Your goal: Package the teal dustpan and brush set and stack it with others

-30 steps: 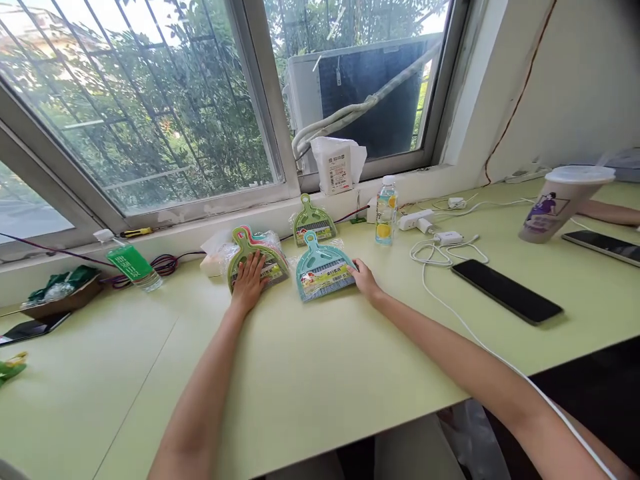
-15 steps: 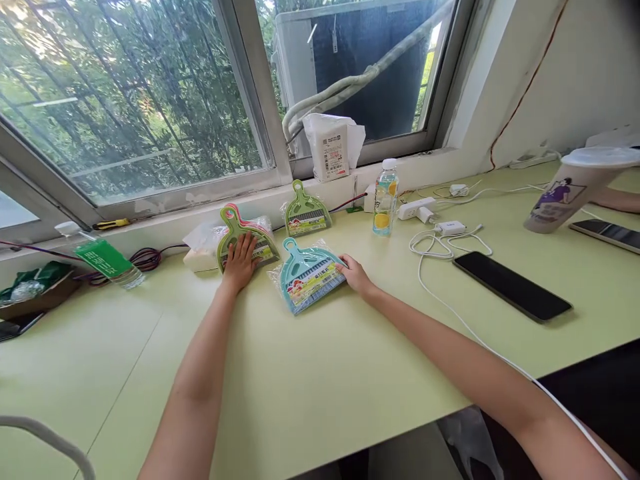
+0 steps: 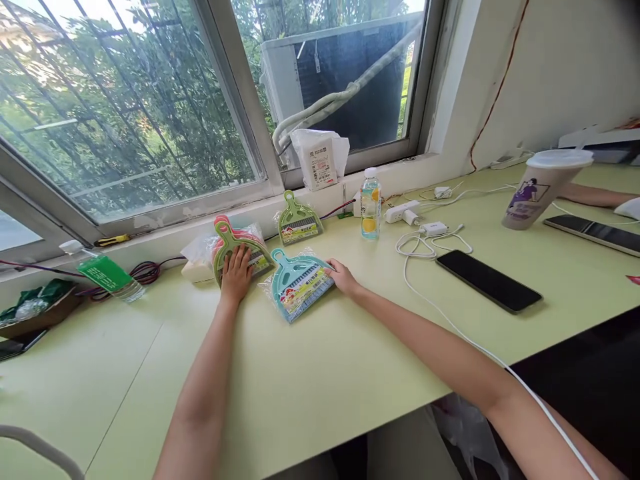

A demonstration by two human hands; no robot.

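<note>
A pale green tabletop (image 3: pixel 325 373) fills the lower frame. Across the top runs a barred window (image 3: pixel 125 120) – daylight and trees behind it – with an air-conditioner unit (image 3: pixel 345 73) outside. Upper right, a white wall (image 3: pixel 560 60).

A teal dustpan set (image 3: pixel 300 285), sealed in clear plastic with a colourful label across its wide end, lies flat on the pale green worktop (image 3: pixel 320 373), its handle loop pointing up and left toward the window and its right edge touched by the right hand (image 3: pixel 343 276). Just to its left a stack of dustpan sets (image 3: pixel 240 244), green on top with pink showing beneath and also bagged in clear plastic, lies with its handle away from the person. The left hand (image 3: pixel 236 275) rests flat on the stack's wide lower end.
</note>
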